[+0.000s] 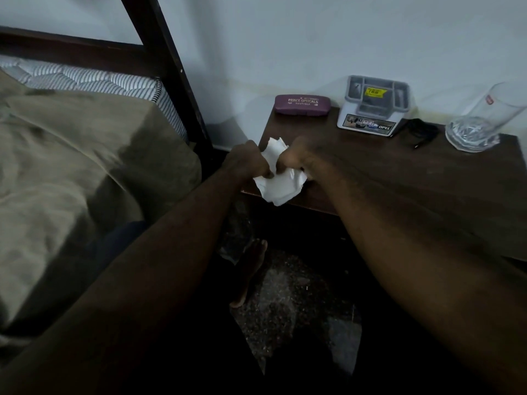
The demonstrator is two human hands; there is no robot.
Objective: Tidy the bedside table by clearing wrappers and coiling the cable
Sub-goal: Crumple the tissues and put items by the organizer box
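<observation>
While a bed [71,166] fills the left, the left hand [246,162] and right hand [298,158] both pinch crumpled white wrappers [278,183] over the bedside table's [399,181] front-left corner. Along its back edge sit a maroon glasses case [302,104], a plastic organizer [373,106], a coiled black cable [422,132], and a tilted glass [482,124].

A crumpled white wrapper [278,178] is held over the tabletop's [399,178] front left corner. A black cable [422,132] is seen bunched near the back.
</observation>
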